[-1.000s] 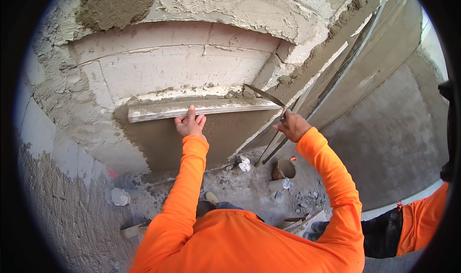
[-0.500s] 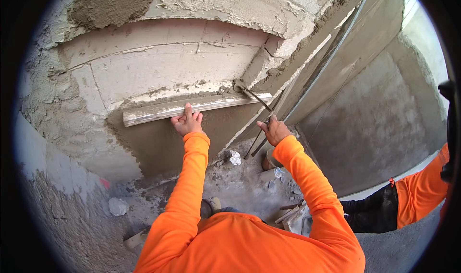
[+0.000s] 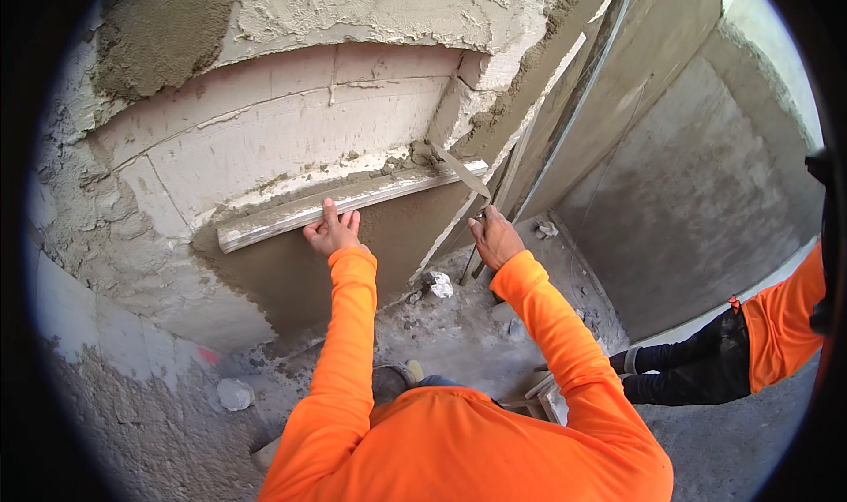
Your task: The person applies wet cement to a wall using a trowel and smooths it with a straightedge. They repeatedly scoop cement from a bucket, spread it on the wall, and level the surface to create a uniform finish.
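Observation:
A long pale straight board (image 3: 353, 200) lies along the lower edge of a recess in the wall, crusted with mortar. My left hand (image 3: 333, 230) grips it from the front and below, left of its middle, with one finger up against its face. In my right hand (image 3: 497, 239) is a trowel (image 3: 460, 170), its handle mostly hidden by my fingers. The trowel blade crosses the board's right end and points up-left toward lumps of wet mortar (image 3: 422, 154) at the recess corner.
Below the board is smooth damp plaster (image 3: 291, 277). To the right, metal straightedges (image 3: 582, 101) lean along the wall edge. Rubble, including a white chunk (image 3: 437, 283), lies on the floor. Another person (image 3: 706, 365) in orange and black is at the right.
My right hand has tilted the trowel, so its blade now shows flat over the board's right end. My left hand stays on the board. The whole view has shifted slightly.

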`<state>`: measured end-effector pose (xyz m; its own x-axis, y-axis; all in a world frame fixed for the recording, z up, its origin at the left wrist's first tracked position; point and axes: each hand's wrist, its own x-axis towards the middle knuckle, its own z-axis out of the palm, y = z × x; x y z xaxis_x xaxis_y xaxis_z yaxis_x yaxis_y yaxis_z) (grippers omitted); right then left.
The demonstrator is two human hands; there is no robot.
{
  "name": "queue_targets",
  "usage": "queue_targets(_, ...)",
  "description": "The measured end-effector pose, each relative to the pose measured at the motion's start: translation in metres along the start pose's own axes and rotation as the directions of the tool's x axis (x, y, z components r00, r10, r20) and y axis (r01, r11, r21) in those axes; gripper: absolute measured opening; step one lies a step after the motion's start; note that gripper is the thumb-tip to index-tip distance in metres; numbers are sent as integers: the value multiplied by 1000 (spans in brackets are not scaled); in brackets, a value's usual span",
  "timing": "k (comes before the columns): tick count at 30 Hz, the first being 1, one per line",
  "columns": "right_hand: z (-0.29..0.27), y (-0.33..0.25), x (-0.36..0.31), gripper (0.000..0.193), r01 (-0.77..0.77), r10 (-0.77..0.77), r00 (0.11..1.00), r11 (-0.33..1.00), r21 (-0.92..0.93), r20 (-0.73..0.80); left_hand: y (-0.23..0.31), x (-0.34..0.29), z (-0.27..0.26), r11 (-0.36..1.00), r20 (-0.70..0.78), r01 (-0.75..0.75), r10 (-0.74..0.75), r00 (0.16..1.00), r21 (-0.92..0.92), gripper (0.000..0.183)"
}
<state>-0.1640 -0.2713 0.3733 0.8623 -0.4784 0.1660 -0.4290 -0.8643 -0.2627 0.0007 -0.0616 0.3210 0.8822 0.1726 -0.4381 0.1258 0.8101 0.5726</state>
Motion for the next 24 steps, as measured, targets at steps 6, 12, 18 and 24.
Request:
queue_targets(6, -10, -33, 11, 47, -43, 51, 994, 996, -75, 100, -4, 3, -1, 1000, -4, -9, 9, 1000, 6, 46)
queue_targets(12, -21, -33, -16, 55, -70, 106, 975, 981, -183, 196, -5, 4, -1, 1000, 1, -21, 21, 1000, 8, 47)
queue_targets(18, -10, -33, 8, 57, 5, -3, 999, 999, -46, 42, -5, 3, -3, 999, 15, -27, 27, 1000, 19, 47)
queue_targets(24, -40, -52, 43, 60, -154, 81, 946, 964, 218, 314, -4, 5, -2, 1000, 6, -7, 6, 1000, 24, 46)
